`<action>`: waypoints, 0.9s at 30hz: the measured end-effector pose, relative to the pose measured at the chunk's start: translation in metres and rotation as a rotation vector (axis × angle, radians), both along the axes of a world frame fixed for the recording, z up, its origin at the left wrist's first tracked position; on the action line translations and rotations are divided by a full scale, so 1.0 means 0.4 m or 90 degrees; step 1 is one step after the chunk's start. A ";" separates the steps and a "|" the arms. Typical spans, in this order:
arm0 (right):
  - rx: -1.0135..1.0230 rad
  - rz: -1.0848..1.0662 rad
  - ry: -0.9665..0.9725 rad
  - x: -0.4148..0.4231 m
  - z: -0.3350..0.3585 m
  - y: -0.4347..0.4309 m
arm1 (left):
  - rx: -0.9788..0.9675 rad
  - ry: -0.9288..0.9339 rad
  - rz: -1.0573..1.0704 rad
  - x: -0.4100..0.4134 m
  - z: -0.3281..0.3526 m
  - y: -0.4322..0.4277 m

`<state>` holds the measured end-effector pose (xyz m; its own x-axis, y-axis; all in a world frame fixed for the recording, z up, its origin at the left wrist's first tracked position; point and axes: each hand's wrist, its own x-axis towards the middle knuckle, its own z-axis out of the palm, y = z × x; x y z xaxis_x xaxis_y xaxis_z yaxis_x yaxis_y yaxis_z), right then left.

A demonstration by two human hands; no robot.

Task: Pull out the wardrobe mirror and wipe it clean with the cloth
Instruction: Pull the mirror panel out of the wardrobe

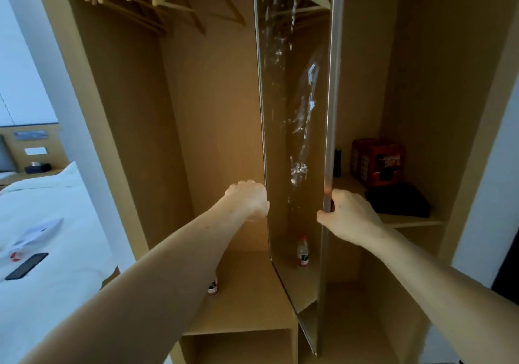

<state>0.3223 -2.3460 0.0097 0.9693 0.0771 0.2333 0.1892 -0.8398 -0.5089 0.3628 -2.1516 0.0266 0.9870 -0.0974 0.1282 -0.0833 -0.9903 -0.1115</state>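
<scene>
In the head view, the mirror [295, 111] stands upright as a tall narrow panel in the middle of the open wardrobe [118, 97], turned at an angle so its glass faces left. Pale smears and streaks run down the glass.

The right hand [348, 217] is at the mirror's right edge, low on the panel. It grasps the metal frame there, with the fingers [334, 198] curled round the far side of the edge and the thumb lying on the near side.

The left hand [248, 200] is at the mirror's left edge, at about the same height, with its back facing the camera. Its fingers are curled under and hidden, touching or just beside the glass edge. I cannot tell whether they hold the edge, hold something else, or are merely clenched.

The mirror lies between the two hands.

Wooden hangers [157, 1] hang up and to the left of the mirror. Low to its left a bottle [212, 287] stands on the wardrobe floor, mostly hidden by the left forearm.

On a shelf [407, 220] to the right of the mirror sit a red box [376, 161] and, nearer, a dark folded item [398, 199]. Well to the left of the mirror is a white bed [42, 209] with a black phone [26, 266] lying on it.
</scene>
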 end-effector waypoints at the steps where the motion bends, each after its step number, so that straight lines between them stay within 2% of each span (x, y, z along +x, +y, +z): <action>1: 0.002 -0.008 0.009 -0.004 0.004 0.002 | 0.000 0.000 0.001 -0.014 0.001 0.005; 12: -0.002 -0.177 0.012 0.037 0.008 -0.062 | -0.022 -0.015 -0.037 -0.064 -0.004 0.001; 18: -0.010 -0.186 0.037 0.102 0.018 -0.117 | 0.025 -0.013 -0.015 -0.023 0.021 -0.026; 27: 0.043 -0.106 0.091 0.211 0.028 -0.221 | 0.039 -0.030 0.064 0.074 0.044 -0.087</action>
<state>0.4068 -2.4343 0.0211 0.9910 -0.0979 0.0915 -0.0273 -0.8164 -0.5769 0.3922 -2.1863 0.0443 0.9850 -0.0069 0.1722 0.0235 -0.9846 -0.1735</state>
